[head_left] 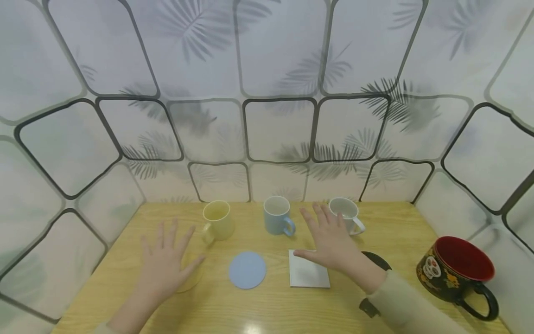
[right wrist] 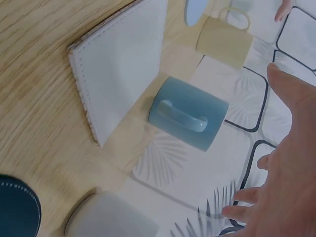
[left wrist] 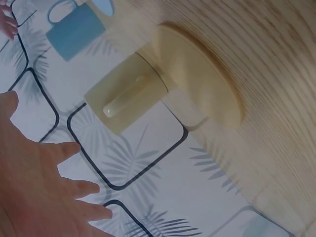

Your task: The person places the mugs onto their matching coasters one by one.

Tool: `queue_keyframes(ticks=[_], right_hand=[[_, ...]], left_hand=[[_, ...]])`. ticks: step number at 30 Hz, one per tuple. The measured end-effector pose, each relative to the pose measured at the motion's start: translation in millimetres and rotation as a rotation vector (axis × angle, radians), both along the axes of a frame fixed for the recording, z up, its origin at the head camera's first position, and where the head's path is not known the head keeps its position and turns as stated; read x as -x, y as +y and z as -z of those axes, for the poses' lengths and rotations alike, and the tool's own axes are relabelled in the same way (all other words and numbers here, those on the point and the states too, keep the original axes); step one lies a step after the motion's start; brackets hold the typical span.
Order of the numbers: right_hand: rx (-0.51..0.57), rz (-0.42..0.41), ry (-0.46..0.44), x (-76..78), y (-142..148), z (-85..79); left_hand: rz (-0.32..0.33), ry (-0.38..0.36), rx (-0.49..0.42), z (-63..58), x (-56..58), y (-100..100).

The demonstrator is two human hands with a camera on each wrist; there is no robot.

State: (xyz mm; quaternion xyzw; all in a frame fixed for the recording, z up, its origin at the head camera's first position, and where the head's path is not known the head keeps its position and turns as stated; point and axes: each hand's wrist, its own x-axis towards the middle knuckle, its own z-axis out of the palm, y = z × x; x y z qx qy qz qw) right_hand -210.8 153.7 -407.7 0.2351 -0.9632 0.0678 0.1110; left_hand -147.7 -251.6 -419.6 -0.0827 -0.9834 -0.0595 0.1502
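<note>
My left hand (head_left: 163, 264) hovers with spread fingers over the left of the table, above a yellow round coaster (left wrist: 197, 74). Just beyond it stands a yellow mug (head_left: 219, 221), handle toward me. My right hand (head_left: 331, 239) is likewise spread, in front of a white mug (head_left: 344, 214) and partly over a white square coaster (head_left: 308, 271). Between the hands, a blue mug (head_left: 277, 215) stands at the back, handle to the right. A light blue round coaster (head_left: 247, 270) lies nearer me. Both hands hold nothing.
A dark round coaster (head_left: 377, 260) is partly hidden under my right forearm. At the right edge stands a large black mug (head_left: 452, 273) with a skull pattern and red inside. A patterned wall covering (head_left: 279, 130) closes off the table's back and sides.
</note>
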Motion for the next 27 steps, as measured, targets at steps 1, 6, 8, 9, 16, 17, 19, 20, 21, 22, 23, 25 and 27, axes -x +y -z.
queue_keyframes(ticks=[1,6,8,9,16,17,19,20,21,22,23,25,27], right_hand=[[0.003,-0.003,-0.003,0.4,-2,0.6],[0.027,-0.008,-0.034,1.9,-13,4.7],[0.045,-0.01,-0.052,1.8,-18,5.3],[0.055,-0.011,-0.062,1.8,-20,5.5],[0.075,-0.032,-0.083,1.9,-38,2.1],[0.068,-0.03,-0.09,2.0,-40,1.7],[0.06,-0.033,-0.103,2.1,-46,0.4],[0.057,-0.037,-0.109,2.2,-49,0.2],[0.053,-0.038,-0.114,2.0,-52,-0.4],[0.051,-0.041,-0.121,2.1,-54,-0.6],[0.051,-0.042,-0.13,2.3,-57,-0.7],[0.061,-0.046,-0.145,2.5,-62,-0.6],[0.077,-0.052,-0.154,2.8,-66,0.4]], left_hand=[[-0.001,-0.002,-0.004,0.0,-0.2,-1],[-0.013,-0.007,-0.022,1.3,-0.2,-7],[-0.019,-0.004,-0.027,1.7,-0.8,-10],[-0.022,0.001,-0.027,2.0,-1.2,-11],[-0.038,0.007,-0.028,5.1,-4.4,-19],[-0.039,0.004,-0.032,5.9,-4.9,-20],[-0.038,0.0,-0.041,7.7,-6.0,-23],[-0.037,-0.003,-0.048,8.8,-6.6,-24],[-0.037,-0.007,-0.053,10.3,-7.1,-25],[-0.036,-0.01,-0.057,11.8,-7.6,-26],[-0.038,-0.018,-0.063,13.2,-8.3,-27],[-0.04,-0.029,-0.073,15.9,-9.5,-29],[-0.046,-0.045,-0.079,18.2,-10.8,-32]])
